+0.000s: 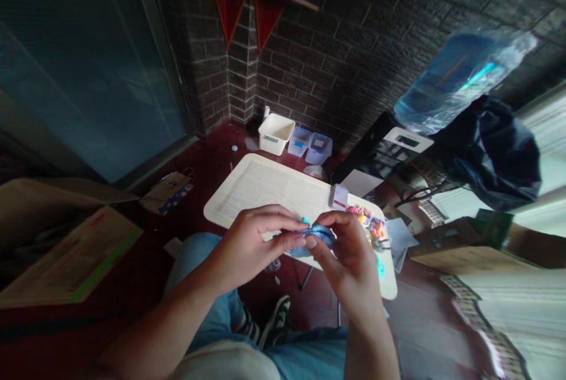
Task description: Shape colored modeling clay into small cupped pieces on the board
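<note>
My left hand [254, 241] and my right hand [349, 256] come together over the near edge of a small cream table [234, 191]. Between them they pinch a soft blue band [325, 235] that looks like cloth, gripped by the thumb and fingers of each hand. A small bright turquoise piece [306, 221] shows just behind the left fingertips; I cannot tell whether it is joined to the band. Fingers cover part of the band. Beyond my right hand lies a heap of small pink, yellow and orange pieces [369, 221], with a turquoise piece [380, 265] nearer me.
A small pale box [339, 196] stands on the table's far side. Behind the table are a white bin [275, 135] and two clear plastic boxes [319, 149]. Cardboard [66, 256] lies left on the floor. To the right, a wrapped water bottle [455, 79] tops a black dispenser.
</note>
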The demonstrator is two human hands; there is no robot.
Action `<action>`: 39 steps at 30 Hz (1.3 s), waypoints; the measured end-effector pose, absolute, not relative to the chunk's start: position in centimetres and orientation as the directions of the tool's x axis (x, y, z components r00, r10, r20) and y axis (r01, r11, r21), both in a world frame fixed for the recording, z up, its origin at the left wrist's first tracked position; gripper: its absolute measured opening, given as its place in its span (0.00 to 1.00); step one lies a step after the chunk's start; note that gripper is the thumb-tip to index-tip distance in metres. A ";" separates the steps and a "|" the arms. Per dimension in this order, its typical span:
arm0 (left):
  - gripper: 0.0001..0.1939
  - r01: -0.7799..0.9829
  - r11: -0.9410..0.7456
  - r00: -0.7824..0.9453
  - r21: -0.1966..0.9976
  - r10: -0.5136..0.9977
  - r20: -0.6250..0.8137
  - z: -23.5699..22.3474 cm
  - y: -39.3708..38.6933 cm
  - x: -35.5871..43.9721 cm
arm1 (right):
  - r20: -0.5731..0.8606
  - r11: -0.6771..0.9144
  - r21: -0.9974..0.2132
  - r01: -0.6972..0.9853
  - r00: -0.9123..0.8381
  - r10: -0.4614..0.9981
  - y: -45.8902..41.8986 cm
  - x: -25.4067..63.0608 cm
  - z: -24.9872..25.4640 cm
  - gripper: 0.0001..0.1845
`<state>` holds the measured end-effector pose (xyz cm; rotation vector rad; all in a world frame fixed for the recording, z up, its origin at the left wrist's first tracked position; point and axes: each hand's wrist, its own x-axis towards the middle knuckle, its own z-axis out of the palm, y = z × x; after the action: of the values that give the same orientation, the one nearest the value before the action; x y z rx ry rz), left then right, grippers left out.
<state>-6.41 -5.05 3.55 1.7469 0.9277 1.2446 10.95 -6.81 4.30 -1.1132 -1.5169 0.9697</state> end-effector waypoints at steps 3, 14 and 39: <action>0.06 0.060 -0.405 0.242 0.913 0.893 0.380 3.3 -4.7 -6.5 | 0.253 0.266 -0.956 0.127 -0.111 0.961 -6.7 11.2 4.0 0.10; 0.07 -0.077 -0.379 0.256 0.922 0.886 0.386 2.5 -4.6 -7.4 | 0.438 0.484 -0.843 0.237 -0.220 0.871 -6.2 13.6 3.0 0.09; 0.09 -0.084 -0.400 0.352 0.913 0.845 0.402 3.2 -4.0 -7.1 | 0.453 0.539 -0.776 0.328 -0.306 0.837 -5.9 13.0 4.6 0.02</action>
<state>-7.14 -3.98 3.23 1.6539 0.6908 1.2116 12.95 -5.88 4.61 -0.9549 -1.8724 0.7083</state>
